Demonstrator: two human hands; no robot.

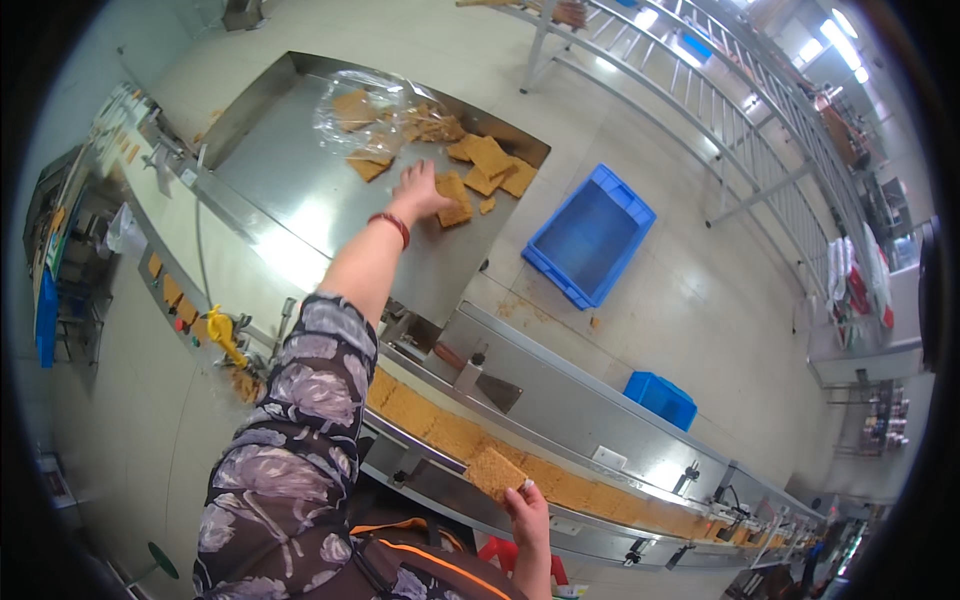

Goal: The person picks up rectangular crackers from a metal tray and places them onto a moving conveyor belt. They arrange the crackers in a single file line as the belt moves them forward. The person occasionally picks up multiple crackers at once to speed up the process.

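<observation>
My left hand (pixel 422 193) reaches over a stainless steel tray table (pixel 277 172), its fingers apart, the thumb side at the edge of a flat golden-brown slab (pixel 453 199); whether it touches the slab is hard to tell. Several more slabs (pixel 489 157), broken pieces and a clear plastic bag (pixel 356 112) lie along the tray's far side. Low in the view, my right hand (pixel 527 510) pinches a square golden-brown slab (pixel 495 474) by its corner, above a conveyor (pixel 600 496) carrying a long row of similar slabs.
A blue plastic crate (pixel 589 236) and a smaller blue bin (pixel 660 400) stand on the floor beyond the conveyor. Metal racks (pixel 675 90) rise at upper right, with a person's hand (pixel 568 13) near them. A pale belt (pixel 172 202) with a yellow-handled fitting (pixel 223 336) runs at left.
</observation>
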